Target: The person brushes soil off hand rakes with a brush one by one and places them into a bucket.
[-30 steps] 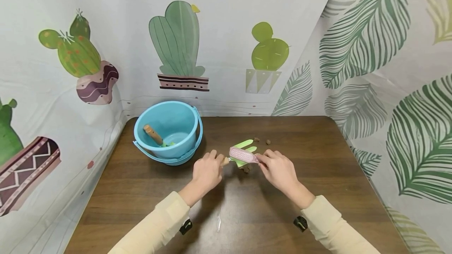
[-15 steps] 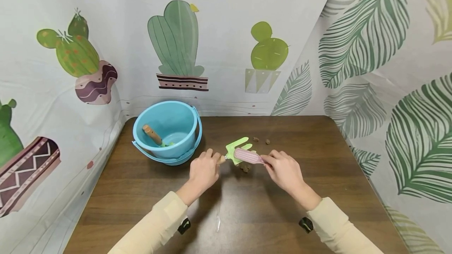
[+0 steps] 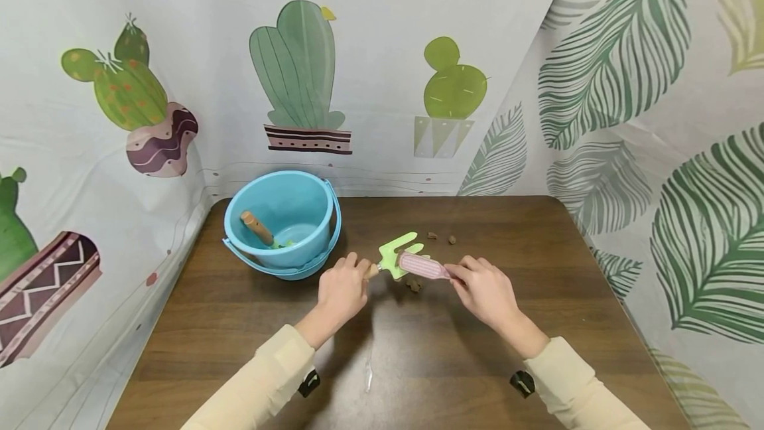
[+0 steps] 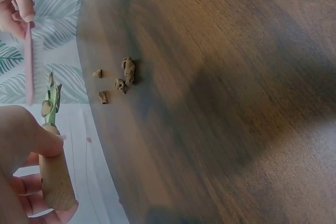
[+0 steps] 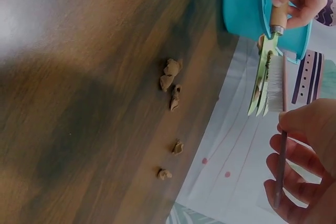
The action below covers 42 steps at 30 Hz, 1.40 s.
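My left hand (image 3: 342,289) grips the wooden handle of a light green hand fork (image 3: 390,259), held above the table with its tines pointing right. A pink brush (image 3: 422,266) is pinched by its thin handle in my right hand (image 3: 485,289). In the right wrist view its white bristles (image 5: 275,80) lie against or very close to the tines. Brown lumps (image 4: 46,108) of what looks like dirt cling to the fork in the left wrist view. Several more brown clumps (image 5: 171,71) lie on the table below.
A blue bucket (image 3: 292,259) with its carrying handle down stands at the table's back left. Inside leans another tool with a wooden handle (image 3: 258,228) and a green end. Fabric printed with cacti and leaves hangs behind the brown table (image 3: 453,377).
The brush has slid rightward with my right hand, uncovering more of the fork's base. My left hand and the fork have shifted slightly left. The bucket stays put.
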Each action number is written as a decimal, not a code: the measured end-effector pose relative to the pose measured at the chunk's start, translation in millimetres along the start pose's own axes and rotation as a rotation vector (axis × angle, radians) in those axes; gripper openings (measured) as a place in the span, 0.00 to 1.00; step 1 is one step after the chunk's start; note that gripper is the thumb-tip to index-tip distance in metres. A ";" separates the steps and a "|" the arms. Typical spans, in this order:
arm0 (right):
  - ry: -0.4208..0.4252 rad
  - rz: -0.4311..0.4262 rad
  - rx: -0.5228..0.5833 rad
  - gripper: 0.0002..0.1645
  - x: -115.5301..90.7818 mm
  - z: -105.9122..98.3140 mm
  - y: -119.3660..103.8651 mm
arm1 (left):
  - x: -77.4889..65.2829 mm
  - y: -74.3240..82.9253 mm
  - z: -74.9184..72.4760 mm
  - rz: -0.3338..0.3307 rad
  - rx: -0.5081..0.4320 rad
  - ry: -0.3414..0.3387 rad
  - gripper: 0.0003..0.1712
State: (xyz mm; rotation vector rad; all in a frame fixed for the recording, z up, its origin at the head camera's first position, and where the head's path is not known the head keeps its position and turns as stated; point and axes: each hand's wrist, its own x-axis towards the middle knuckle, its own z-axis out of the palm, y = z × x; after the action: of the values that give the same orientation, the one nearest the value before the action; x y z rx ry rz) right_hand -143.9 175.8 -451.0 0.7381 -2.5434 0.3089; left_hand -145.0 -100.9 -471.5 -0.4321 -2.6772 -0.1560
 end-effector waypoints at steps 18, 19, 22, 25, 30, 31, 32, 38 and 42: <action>0.026 -0.031 0.033 0.15 14.9 7.4 -16.5 | 2.8 8.9 -3.0 0.028 0.013 -0.054 0.14; 0.024 -0.032 0.034 0.15 15.0 8.4 -17.0 | 2.9 9.4 -3.3 0.031 0.015 -0.054 0.14; 0.017 -0.034 0.033 0.14 14.6 11.0 -17.6 | 3.2 10.1 -4.5 0.031 0.020 -0.054 0.14; 0.011 -0.037 0.021 0.14 14.3 12.0 -17.1 | 3.0 9.4 -4.9 0.030 0.028 -0.048 0.14; 0.001 -0.038 0.008 0.14 14.0 10.6 -14.5 | 2.3 7.4 -3.8 0.031 0.025 -0.031 0.13; -0.004 -0.038 0.006 0.14 13.7 10.4 -13.7 | 2.2 7.1 -3.5 0.031 0.021 -0.030 0.13; -0.006 -0.038 0.004 0.14 13.2 10.3 -12.9 | 2.0 6.7 -3.1 0.030 0.020 -0.030 0.13; -0.008 -0.027 -0.004 0.13 8.9 9.9 -7.9 | 0.4 4.0 -1.8 0.017 0.029 -0.036 0.13; -0.001 -0.013 -0.007 0.14 6.1 8.9 -4.4 | -0.5 1.8 -1.6 0.008 0.032 -0.044 0.14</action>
State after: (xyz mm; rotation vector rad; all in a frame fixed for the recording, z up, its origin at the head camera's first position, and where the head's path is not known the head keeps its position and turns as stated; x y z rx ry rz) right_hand -149.3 166.5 -455.3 0.7523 -2.5386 0.2954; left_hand -143.3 -99.6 -470.2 -0.4408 -2.7171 -0.1017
